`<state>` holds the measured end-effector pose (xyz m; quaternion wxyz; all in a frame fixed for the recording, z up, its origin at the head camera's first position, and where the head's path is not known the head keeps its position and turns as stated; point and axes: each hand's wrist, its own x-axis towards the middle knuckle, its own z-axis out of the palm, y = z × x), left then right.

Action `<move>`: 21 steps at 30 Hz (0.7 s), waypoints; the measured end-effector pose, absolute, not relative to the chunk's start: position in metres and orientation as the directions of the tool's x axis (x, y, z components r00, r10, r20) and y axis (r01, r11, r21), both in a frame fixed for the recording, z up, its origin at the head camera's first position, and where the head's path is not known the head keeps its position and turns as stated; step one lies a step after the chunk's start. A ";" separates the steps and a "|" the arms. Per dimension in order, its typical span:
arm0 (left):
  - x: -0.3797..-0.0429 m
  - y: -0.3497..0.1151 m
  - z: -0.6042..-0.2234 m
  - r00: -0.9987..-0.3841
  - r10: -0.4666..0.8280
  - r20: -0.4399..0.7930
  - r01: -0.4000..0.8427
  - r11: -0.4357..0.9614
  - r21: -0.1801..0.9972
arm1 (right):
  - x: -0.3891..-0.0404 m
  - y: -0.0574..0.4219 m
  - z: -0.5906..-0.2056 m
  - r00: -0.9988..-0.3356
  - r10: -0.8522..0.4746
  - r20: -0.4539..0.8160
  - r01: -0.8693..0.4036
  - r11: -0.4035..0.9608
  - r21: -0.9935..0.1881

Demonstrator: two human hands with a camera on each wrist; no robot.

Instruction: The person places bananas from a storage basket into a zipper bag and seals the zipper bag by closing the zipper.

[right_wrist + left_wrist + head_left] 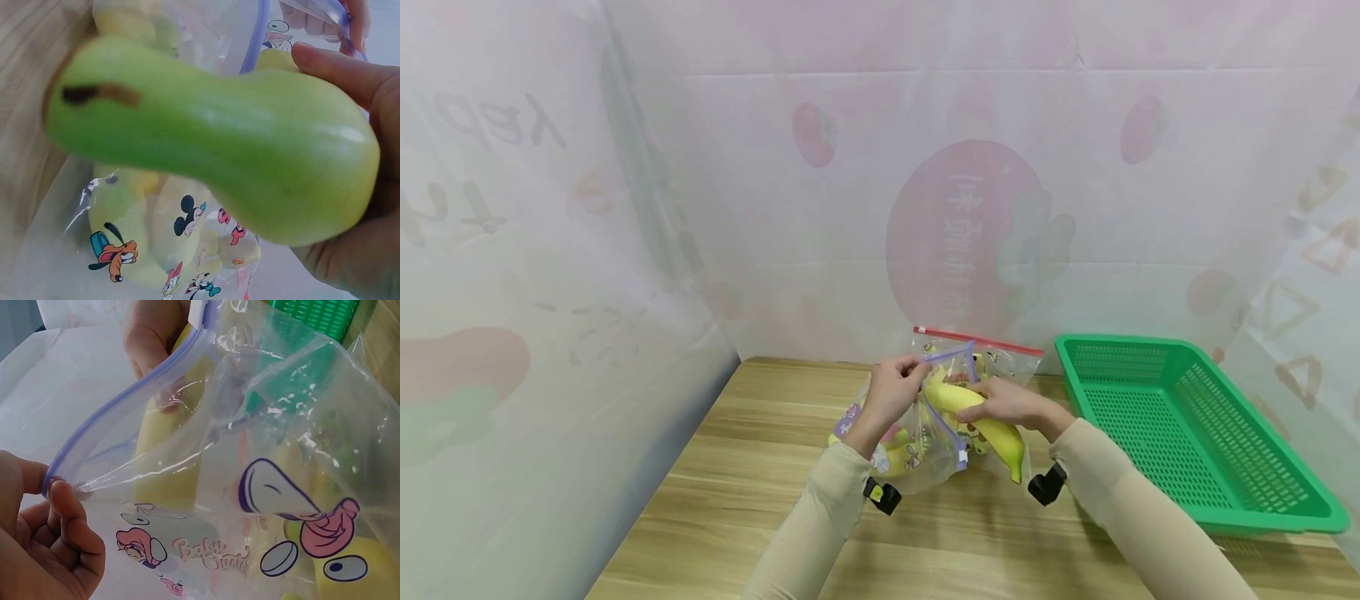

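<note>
My left hand [895, 387] pinches the mouth of a clear zip bag [281, 475] with a purple zip edge and cartoon prints. The bag's mouth stands apart, its white slider [963, 456] at the near end. In my right hand [1011, 404] is a yellow banana [1000, 437], gripped round its middle. Its far end lies at the bag's mouth, its green stem end towards me. The left wrist view shows the banana [169, 444] through the plastic; whether its tip is inside, I cannot tell. Yellow and green fruit-like things [350, 569] show through the bag.
Behind stands a second clear bag with a red zip edge [985, 340] and yellowish contents. A green perforated basket [1187, 508] sits at the right of the wooden table [722, 467]. Printed white sheets [760, 208] close off the back and sides.
</note>
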<state>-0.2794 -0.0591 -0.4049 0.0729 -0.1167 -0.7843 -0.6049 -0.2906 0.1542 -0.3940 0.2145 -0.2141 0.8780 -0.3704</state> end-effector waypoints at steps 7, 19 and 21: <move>-0.278 -0.059 -0.404 -0.959 0.097 0.267 0.283 0.246 0.927 | -0.294 0.147 -0.389 -0.826 -0.503 -0.253 -0.161 0.642 -0.750; -0.277 -0.060 -0.403 -0.964 0.088 0.250 0.264 0.231 0.936 | -0.300 0.135 -0.383 -0.827 -0.489 -0.278 -0.156 0.674 -0.722; -0.277 -0.060 -0.403 -0.964 0.088 0.249 0.263 0.231 0.937 | -0.302 0.133 -0.383 -0.831 -0.485 -0.273 -0.162 0.681 -0.714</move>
